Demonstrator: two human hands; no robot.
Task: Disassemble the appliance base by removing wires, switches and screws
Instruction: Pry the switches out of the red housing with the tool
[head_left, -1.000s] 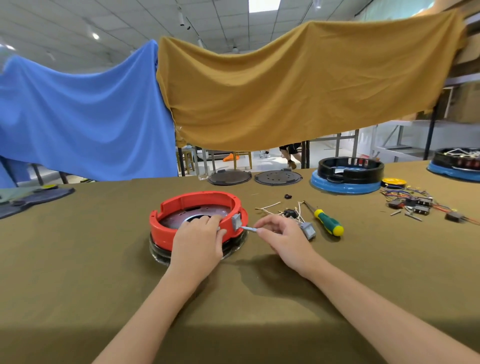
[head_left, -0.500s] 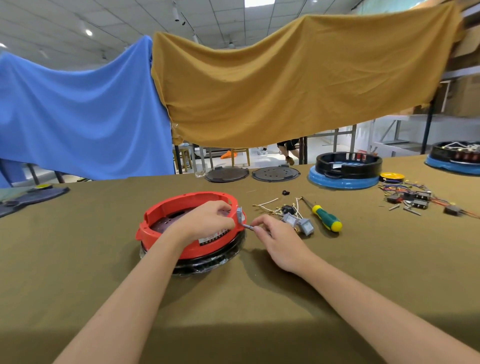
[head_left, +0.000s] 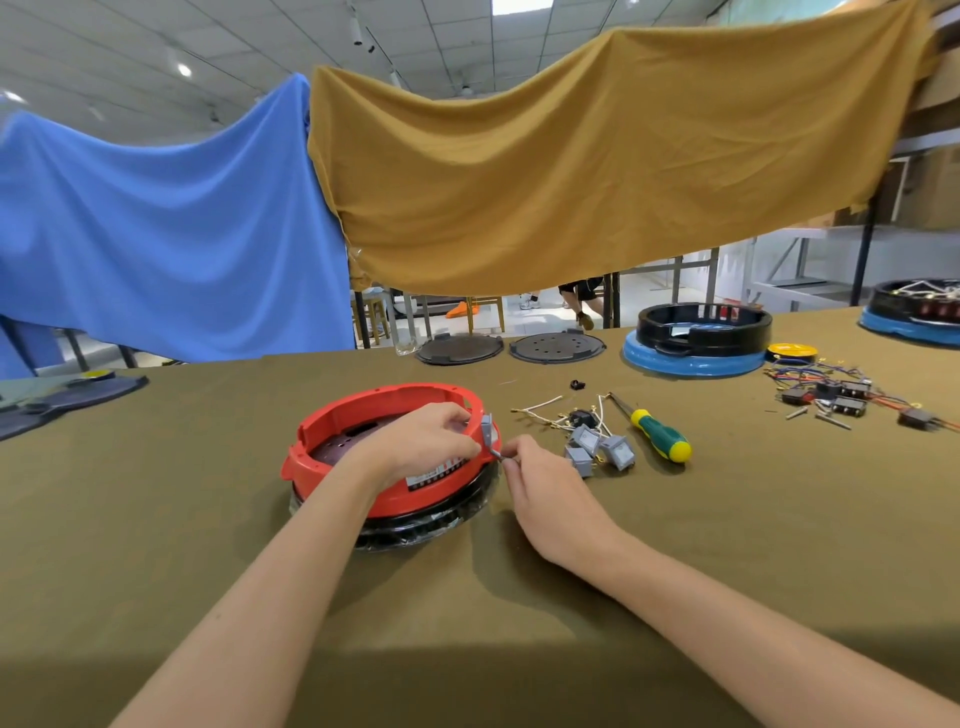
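Since earlier, my left hand (head_left: 421, 441) is now steadying the tilted red base (head_left: 363, 447); my right hand (head_left: 540, 483) is pinching a small tool (head_left: 497, 456), prying the grey switch (head_left: 487, 429) out.

the bench (head_left: 156, 519) wears an olive-brown cloth. on it, the appliance base (head_left: 332, 457) is red over black, with a grey switch (head_left: 487, 427) on its rim. right of the base lie more grey switches (head_left: 597, 447) and a green-and-yellow screwdriver (head_left: 660, 435). behind hang blue (head_left: 156, 234) and mustard (head_left: 571, 156) cloths.
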